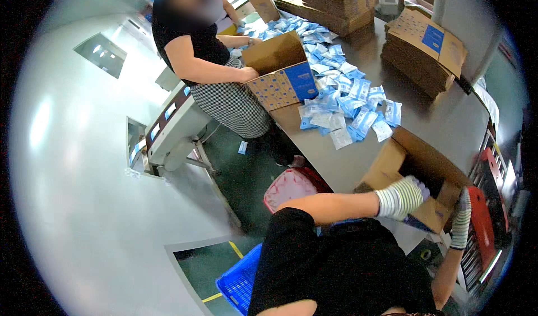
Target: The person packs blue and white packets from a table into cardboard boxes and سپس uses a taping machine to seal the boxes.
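An open cardboard box (390, 164) stands tilted at the near right end of the table, its inside dark. My left hand (400, 197), in a striped knit glove, closes over the near edge of this box, fingertips reaching inside the opening. My right hand (461, 219), gloved the same way, grips the box's right side with its fingers upright along the wall; its thumb is hidden. Right beside that hand is a red metal part (482, 226) above a roller conveyor (474, 268). Small blue-and-white sachets (358, 111) lie heaped beyond the box.
Across the table (417, 117), a co-worker (193, 47) holds another open printed carton (288, 86). Flattened cartons (420, 49) are stacked at the far right, more (336, 5) behind. A red-rimmed basket (288, 190) and a blue crate (241, 277) stand below the table edge.
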`<state>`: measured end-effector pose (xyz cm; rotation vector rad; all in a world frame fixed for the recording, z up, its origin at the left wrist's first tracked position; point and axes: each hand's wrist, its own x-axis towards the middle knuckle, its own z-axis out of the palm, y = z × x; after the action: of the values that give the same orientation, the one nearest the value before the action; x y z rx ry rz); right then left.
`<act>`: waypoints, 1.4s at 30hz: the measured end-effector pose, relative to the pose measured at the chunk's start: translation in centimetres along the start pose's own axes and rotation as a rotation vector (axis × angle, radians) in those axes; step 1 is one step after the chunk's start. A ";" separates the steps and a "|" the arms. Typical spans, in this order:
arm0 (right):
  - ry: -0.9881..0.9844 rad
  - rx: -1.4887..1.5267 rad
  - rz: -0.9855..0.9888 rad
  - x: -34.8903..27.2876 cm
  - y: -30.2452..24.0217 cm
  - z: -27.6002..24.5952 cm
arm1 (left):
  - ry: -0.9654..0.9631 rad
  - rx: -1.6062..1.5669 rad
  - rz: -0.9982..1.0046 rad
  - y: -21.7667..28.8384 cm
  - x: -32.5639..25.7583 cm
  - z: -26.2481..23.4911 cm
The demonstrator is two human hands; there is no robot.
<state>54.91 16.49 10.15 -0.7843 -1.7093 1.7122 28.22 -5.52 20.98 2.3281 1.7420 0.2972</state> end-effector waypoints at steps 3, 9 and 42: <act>0.121 0.205 -0.075 -1.8 -7.2 4.4 | 0.252 -0.252 -0.256 -2.8 -2.2 -3.7; 0.491 -0.214 -0.221 -2.9 -0.6 -19.2 | 0.644 -1.453 -0.198 -1.2 1.0 -1.1; -0.053 -1.206 -0.494 3.5 -10.5 12.0 | 0.152 -0.304 -0.383 -3.8 -1.1 -2.1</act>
<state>43.56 11.37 20.70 -0.6588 -2.6444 0.2529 23.83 -5.43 21.87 1.7612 2.0021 0.6316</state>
